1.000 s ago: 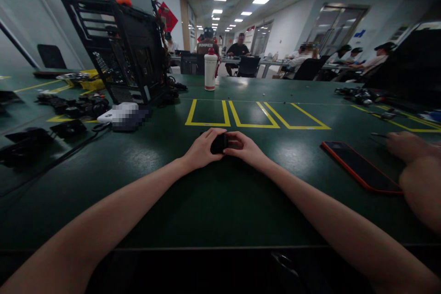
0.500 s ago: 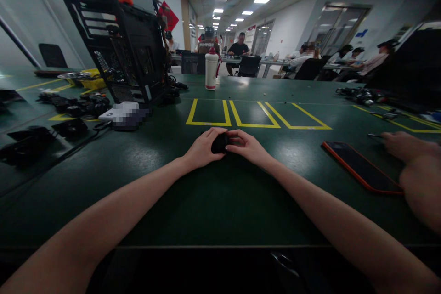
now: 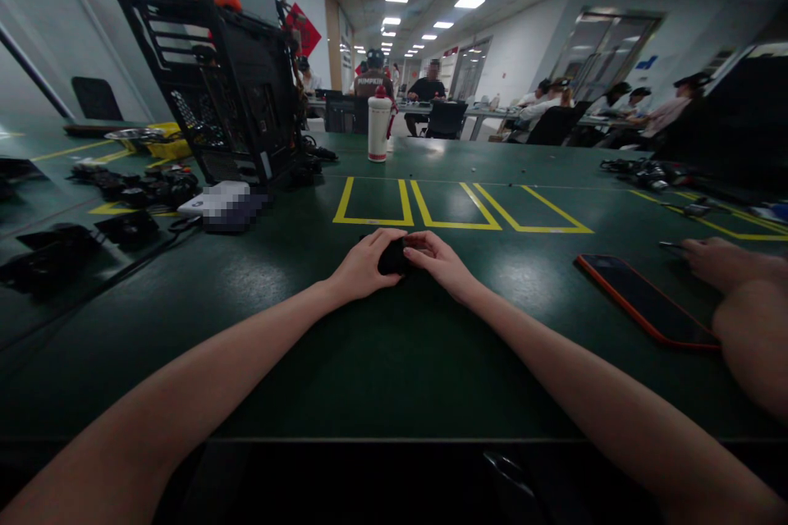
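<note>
A small black object (image 3: pixel 392 257), too dark to name, rests on or just above the green table (image 3: pixel 394 361) at the centre. My left hand (image 3: pixel 368 264) curls around its left side, thumb in front and fingers over the top. From the right, my right hand (image 3: pixel 438 259) meets it with bent fingers, the thumb and fingertips pinched at its upper right edge. Much of the object is hidden behind the fingers.
Yellow tape outlines (image 3: pixel 455 225) lie beyond my hands. A white bottle (image 3: pixel 379 128) stands farther back. To the left are a black computer case (image 3: pixel 237 90) and dark parts (image 3: pixel 141 184). At right, an orange-edged phone (image 3: pixel 646 299) lies beside another person's hand (image 3: pixel 720 258).
My right thumb has shifted slightly up along the black object's edge, and the right fingers have moved a little. My left hand keeps its hold in the same place.
</note>
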A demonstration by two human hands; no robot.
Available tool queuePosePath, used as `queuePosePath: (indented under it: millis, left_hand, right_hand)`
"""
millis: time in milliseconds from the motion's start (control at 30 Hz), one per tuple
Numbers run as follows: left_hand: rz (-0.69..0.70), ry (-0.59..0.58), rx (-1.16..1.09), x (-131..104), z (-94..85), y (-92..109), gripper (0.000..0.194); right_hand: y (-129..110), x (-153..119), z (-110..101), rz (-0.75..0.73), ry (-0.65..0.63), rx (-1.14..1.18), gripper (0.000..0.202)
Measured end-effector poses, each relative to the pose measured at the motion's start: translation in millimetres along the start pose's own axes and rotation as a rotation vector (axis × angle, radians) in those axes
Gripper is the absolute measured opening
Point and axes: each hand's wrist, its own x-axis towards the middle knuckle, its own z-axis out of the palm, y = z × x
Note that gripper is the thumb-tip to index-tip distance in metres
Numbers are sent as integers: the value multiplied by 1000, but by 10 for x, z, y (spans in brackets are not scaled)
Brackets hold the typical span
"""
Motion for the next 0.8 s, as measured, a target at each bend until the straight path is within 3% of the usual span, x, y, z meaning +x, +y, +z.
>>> queuePosePath:
  millis: [100, 233, 467, 800]
  left_hand:
    - [2, 2, -6, 3, 4, -6, 58]
    - [-8, 1, 3, 2, 5, -14, 59]
    - [0, 4, 1, 7, 11, -15, 58]
    - [-18, -5, 16, 4, 1, -8, 60]
  right_hand:
    - [-21, -5, 13, -118, 19, -48, 23]
    - [-47, -32, 1, -153, -26, -118, 15]
    - [-54, -59, -77, -98, -171, -36, 40]
    - [-34, -20, -9, 23, -86, 41, 28]
